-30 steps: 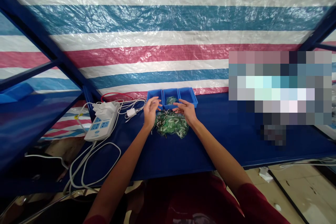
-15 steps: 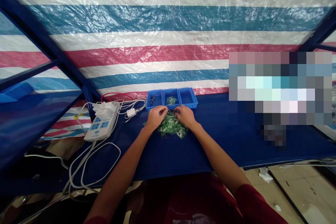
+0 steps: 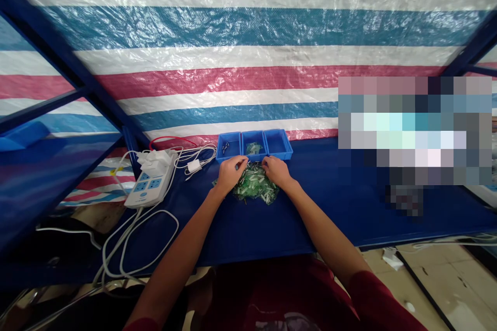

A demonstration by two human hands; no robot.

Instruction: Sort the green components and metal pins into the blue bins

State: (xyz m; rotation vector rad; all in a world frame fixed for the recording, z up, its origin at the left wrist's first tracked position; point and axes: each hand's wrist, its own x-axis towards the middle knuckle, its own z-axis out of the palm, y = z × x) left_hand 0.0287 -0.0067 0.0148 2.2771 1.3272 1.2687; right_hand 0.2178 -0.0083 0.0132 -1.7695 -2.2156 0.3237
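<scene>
Centrally, left hand [image 3: 230,175], parts pile [image 3: 254,183], right hand [image 3: 277,171]

Tight up ahead: the blue trays [image 3: 278,156] wall off the far side of the green pile [image 3: 254,186]! Left of the left hand [image 3: 230,172], the power strip [image 3: 145,197] and white cables [image 3: 136,217] crowd the way; beyond the right hand [image 3: 276,170], bare tabletop [image 3: 324,186] opens a broad lane.

Bright glare crinkles across the plastic sheet [image 3: 248,31] beyond the left grip [image 3: 230,173] and right grip [image 3: 276,170]. The surface [image 3: 256,232] is dimmer; small parts [image 3: 253,183] between the grips look soft. Coarse pixelation covers an area well right; wide-angle stretching marks the edges.
</scene>
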